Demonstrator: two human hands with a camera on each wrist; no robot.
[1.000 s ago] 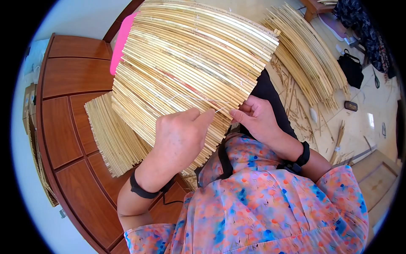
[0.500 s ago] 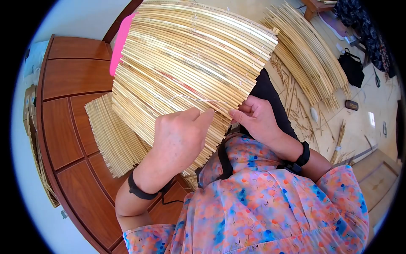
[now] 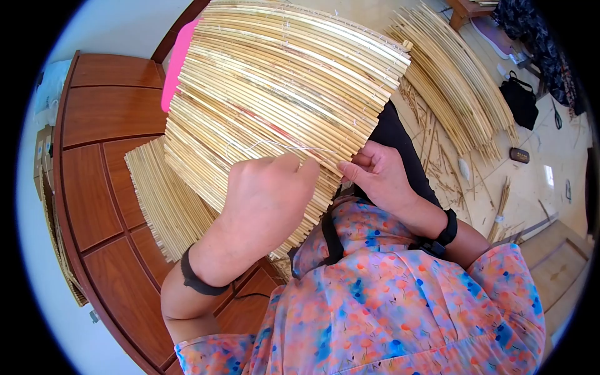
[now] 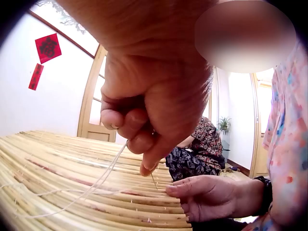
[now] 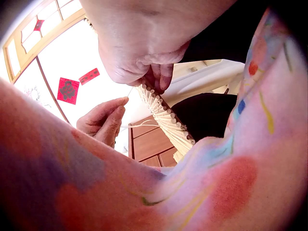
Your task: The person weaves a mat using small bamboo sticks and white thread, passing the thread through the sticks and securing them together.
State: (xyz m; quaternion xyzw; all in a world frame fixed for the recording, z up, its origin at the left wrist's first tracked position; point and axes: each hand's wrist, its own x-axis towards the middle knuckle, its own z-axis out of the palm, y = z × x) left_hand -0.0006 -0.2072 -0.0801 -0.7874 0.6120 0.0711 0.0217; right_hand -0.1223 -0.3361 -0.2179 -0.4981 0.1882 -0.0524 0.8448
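Observation:
A mat of thin pale sticks lies across the lap, stitched with white thread. Above its near edge the left hand is bent at the knuckles. The left wrist view shows this hand pinching a thin needle close to the sticks, and double thread hanging from its curled fingers. With thumb on top and fingers beneath, the right hand grips the mat's right edge. The right wrist view shows the stick ends beside the right hand's fingers.
A smaller stick mat lies on the brown wooden panelled surface at left. Long loose sticks, scraps and a black bag are on the floor at right. Another person sits beyond the mat.
My left hand has turned slightly, its wrist and forearm shifting left, and the needle at its fingertips no longer shows in the head view. The right hand and mat look almost unmoved.

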